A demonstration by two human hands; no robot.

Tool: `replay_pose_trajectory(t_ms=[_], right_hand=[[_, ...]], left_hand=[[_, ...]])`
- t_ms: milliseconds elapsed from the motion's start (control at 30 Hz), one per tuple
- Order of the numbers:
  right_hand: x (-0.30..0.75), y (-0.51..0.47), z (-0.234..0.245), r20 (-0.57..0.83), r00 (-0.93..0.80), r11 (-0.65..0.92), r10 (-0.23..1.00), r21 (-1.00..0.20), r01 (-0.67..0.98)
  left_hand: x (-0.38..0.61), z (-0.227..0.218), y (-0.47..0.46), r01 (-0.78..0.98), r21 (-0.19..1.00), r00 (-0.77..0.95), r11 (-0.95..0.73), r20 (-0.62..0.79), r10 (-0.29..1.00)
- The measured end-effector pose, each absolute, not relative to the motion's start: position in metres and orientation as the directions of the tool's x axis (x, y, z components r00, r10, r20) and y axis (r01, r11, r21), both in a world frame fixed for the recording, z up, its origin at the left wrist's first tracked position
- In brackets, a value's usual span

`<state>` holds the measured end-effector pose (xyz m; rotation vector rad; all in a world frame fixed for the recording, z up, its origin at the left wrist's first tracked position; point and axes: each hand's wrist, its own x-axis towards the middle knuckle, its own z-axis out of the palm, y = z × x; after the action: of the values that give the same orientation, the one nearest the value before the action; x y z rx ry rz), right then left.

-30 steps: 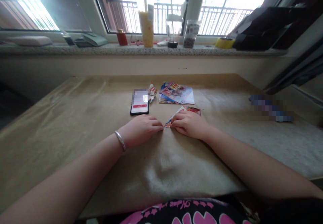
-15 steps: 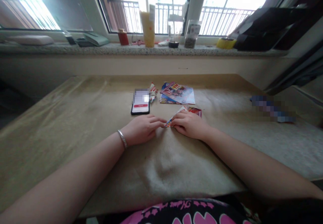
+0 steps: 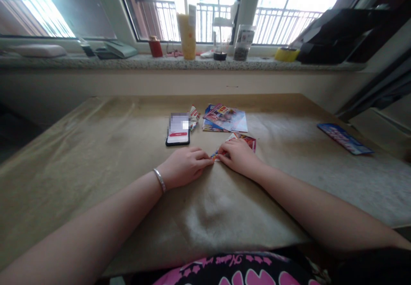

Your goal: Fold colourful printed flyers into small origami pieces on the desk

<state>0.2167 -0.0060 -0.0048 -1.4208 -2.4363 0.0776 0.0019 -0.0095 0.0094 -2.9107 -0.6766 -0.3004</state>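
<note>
A small folded sheet of colourful printed paper lies on the table in front of me, its left side narrowing to a point. My right hand covers its middle, fingers bent and pressed onto it. At the pointed left corner, the fingertips of my left hand pinch the paper close to my right thumb. Much of the sheet is hidden under the right hand. Just beyond it rests a loose stack of printed papers. A phone with a lit screen lies left of the stack, beside a folded red-and-white paper piece.
A gold-coloured cloth covers the table. Toward the right edge lies a flat blue printed strip. The stone windowsill behind holds a tall cup of yellow drink, a red container and yellow tape.
My left hand has slid slightly right, closer to my right hand. The right hand's fingers have drawn in a little along the paper's left corner.
</note>
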Motion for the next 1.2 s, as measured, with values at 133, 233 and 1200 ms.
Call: replay_pose_trajectory(t_ms=[133,233,1200], right_hand=[[0.2155,-0.0044,-0.0056,0.213,-0.431,0.473,0.877,-0.225,0.852],[0.2156,-0.0034,-0.0062,0.21,-0.427,0.47,0.88,-0.243,0.849],[0.2171,-0.0021,-0.0084,0.233,-0.427,0.479,0.874,-0.258,0.839]], left_hand=[[0.0025,0.0084,-0.0089,0.459,-0.089,0.876,-0.884,0.21,0.434],[0.0033,0.0084,-0.0089,0.456,-0.105,0.881,-0.884,0.193,0.432],[0.0067,0.015,-0.0076,0.404,-0.207,0.914,-0.891,0.062,0.4]])
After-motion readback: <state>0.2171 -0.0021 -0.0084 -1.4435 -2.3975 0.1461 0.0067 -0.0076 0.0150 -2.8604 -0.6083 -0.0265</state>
